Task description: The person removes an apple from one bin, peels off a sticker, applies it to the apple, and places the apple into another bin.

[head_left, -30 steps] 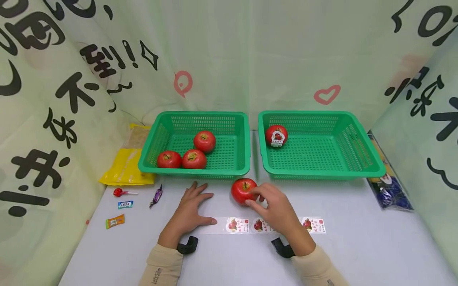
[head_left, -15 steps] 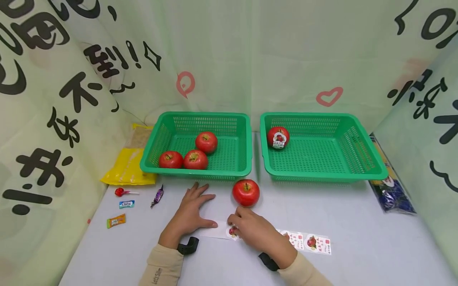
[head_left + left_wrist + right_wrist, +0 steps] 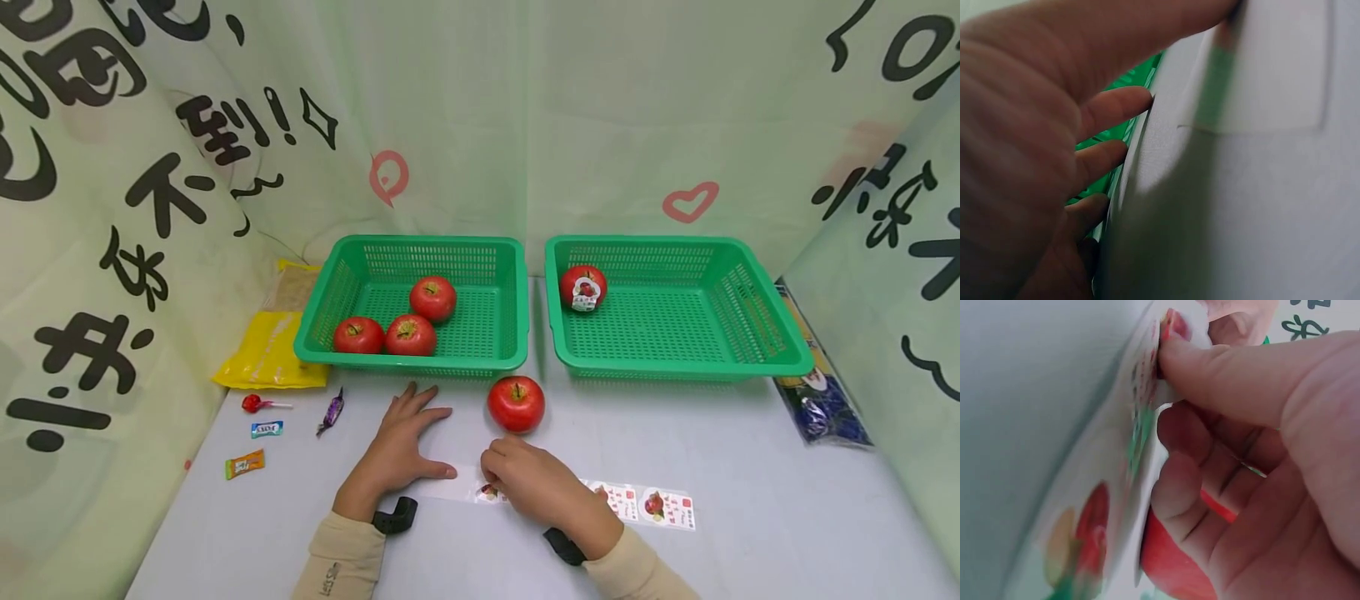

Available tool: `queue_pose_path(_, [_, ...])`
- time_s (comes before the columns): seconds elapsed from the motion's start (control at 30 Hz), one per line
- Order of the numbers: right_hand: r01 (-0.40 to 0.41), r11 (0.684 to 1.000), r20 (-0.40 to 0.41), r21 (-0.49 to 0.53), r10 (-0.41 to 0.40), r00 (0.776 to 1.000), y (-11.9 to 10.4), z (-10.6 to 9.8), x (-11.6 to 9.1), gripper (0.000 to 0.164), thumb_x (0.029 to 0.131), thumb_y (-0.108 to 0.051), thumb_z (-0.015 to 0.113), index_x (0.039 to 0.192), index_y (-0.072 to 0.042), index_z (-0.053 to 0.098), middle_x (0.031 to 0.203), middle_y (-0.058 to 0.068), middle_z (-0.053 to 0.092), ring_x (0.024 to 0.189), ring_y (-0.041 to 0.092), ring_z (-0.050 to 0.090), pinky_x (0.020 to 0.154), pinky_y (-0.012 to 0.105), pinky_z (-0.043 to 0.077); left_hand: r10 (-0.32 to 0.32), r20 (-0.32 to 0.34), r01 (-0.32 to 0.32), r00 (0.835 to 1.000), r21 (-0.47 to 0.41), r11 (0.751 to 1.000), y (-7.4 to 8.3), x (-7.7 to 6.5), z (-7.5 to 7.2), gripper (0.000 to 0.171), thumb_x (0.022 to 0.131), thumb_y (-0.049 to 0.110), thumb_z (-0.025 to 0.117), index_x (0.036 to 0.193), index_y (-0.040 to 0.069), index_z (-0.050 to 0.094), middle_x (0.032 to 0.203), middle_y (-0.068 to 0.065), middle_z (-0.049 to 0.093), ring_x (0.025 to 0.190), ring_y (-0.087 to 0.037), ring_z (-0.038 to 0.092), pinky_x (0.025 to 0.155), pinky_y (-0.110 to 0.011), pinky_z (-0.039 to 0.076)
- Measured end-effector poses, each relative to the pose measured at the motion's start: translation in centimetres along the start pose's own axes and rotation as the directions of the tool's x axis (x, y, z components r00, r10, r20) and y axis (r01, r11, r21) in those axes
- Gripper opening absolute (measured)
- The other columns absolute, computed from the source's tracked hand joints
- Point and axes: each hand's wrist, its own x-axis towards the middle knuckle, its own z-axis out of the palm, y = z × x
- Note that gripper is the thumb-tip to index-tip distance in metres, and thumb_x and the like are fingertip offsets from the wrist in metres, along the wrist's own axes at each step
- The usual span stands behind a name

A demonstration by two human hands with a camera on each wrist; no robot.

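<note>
My left hand (image 3: 401, 446) lies with spread fingers on the table, its thumb on the bare left end of a strip of fruit stickers (image 3: 666, 508). My right hand (image 3: 536, 479) is over the middle of that strip. In the right wrist view, thumb and forefinger pinch a sticker (image 3: 1175, 324) printed with red fruit, the strip bending up there; the other fingers are curled. Just beyond the right hand stands a red apple (image 3: 516, 404), no sticker showing on it. The hand hides part of the strip.
A green basket (image 3: 412, 362) at the back left holds 3 apples. Another green basket (image 3: 682, 369) at the back right holds a stickered apple (image 3: 583, 288). Sweets (image 3: 330, 412) and a yellow bag (image 3: 273, 350) are on the left; a dark blue packet (image 3: 825, 404) lies right.
My right hand has left the apple and come down left onto the strip, pinching a sticker. The strip's right end has swung nearer to me. The left hand keeps its place.
</note>
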Motion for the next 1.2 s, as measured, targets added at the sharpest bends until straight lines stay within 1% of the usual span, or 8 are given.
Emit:
queue_pose_path(0.2, [0.033,0.996,-0.04,0.085,-0.03,0.999,0.8,-0.6,-0.4,0.011,0.094,-0.009,0.077,0.097,-0.018,0.072,0.094,-0.008,0.065,0.092,0.01,0.064,0.082,0.025,0.058,-0.009,0.005,0.009,1.0,0.005,1.0,0.0,0.1,0.1,0.085,0.066,0.035,0.102,0.141,0.012,0.068,0.168,-0.011,0.042,0.164,-0.042,0.014,0.133,-0.064,0.015])
queue_pose_path(0.33, [0.049,0.979,-0.066,0.2,-0.036,0.997,1.5,-1.6,-1.1,0.012,0.094,-0.009,0.078,0.093,-0.019,0.073,0.095,-0.01,0.065,0.09,0.006,0.062,0.081,0.024,0.057,-0.008,0.007,0.008,1.0,0.003,1.0,-0.1,0.0,0.0,0.084,0.067,0.033,0.101,0.141,0.012,0.068,0.169,-0.011,0.042,0.164,-0.042,0.014,0.133,-0.064,0.015])
queue_pose_path(0.47, [0.059,0.931,-0.076,0.36,-0.034,0.997,2.5,-2.6,-2.2,0.014,0.094,-0.009,0.079,0.094,-0.021,0.073,0.095,-0.013,0.066,0.089,0.001,0.061,0.08,0.022,0.057,-0.009,0.016,0.009,1.0,0.0,1.0,-0.2,0.0,0.1,0.083,0.068,0.033,0.101,0.141,0.012,0.068,0.169,-0.011,0.041,0.164,-0.042,0.014,0.133,-0.064,0.014])
queue_pose_path(0.6, [0.095,0.86,-0.116,0.502,-0.042,0.992,3.7,-3.3,-3.2,0.013,0.095,-0.009,0.078,0.095,-0.021,0.073,0.094,-0.013,0.066,0.084,-0.002,0.058,0.072,0.019,0.055,-0.005,0.018,0.005,1.0,0.002,1.0,-0.2,-0.1,0.1,0.083,0.068,0.033,0.1,0.142,0.012,0.067,0.169,-0.011,0.04,0.164,-0.042,0.014,0.133,-0.064,0.014])
queue_pose_path(0.73, [0.099,0.822,-0.188,0.561,0.01,0.982,4.7,-3.5,-3.5,0.012,0.096,-0.01,0.077,0.096,-0.021,0.072,0.102,-0.008,0.066,0.082,0.002,0.057,0.066,0.02,0.052,-0.001,0.021,0.001,1.0,0.009,1.0,-0.2,-0.1,0.0,0.083,0.069,0.033,0.1,0.142,0.012,0.067,0.17,-0.011,0.04,0.164,-0.042,0.014,0.133,-0.063,0.014])
queue_pose_path(0.83, [0.033,0.833,-0.205,0.552,0.097,0.974,5.0,-3.5,-3.5,0.013,0.097,-0.011,0.076,0.098,-0.023,0.071,0.104,-0.008,0.066,0.082,0.003,0.057,0.067,0.021,0.053,0.0,0.027,-0.001,1.0,0.016,1.0,-0.2,-0.1,-0.2,0.082,0.07,0.033,0.099,0.143,0.013,0.067,0.17,-0.011,0.039,0.165,-0.041,0.013,0.134,-0.062,0.013])
queue_pose_path(0.97, [-0.077,0.859,-0.213,0.507,0.212,0.954,4.9,-3.4,-3.1,0.012,0.098,-0.012,0.075,0.101,-0.022,0.071,0.096,-0.011,0.069,0.08,0.0,0.057,0.069,0.021,0.055,0.012,0.034,-0.012,0.999,0.019,1.0,-0.1,-0.2,-0.3,0.078,0.073,0.031,0.097,0.142,0.013,0.067,0.17,-0.012,0.039,0.165,-0.042,0.013,0.134,-0.062,0.013])
queue_pose_path(1.2, [-0.104,0.897,-0.307,0.43,0.254,0.917,4.6,-3.4,-1.9,0.015,0.094,-0.008,0.078,0.106,-0.013,0.071,0.091,-0.006,0.07,0.077,0.002,0.057,0.068,0.022,0.054,0.037,0.03,-0.037,0.999,0.025,0.999,0.0,-0.2,-0.2,0.076,0.073,0.032,0.097,0.141,0.014,0.068,0.169,-0.013,0.04,0.164,-0.044,0.014,0.133,-0.063,0.014])
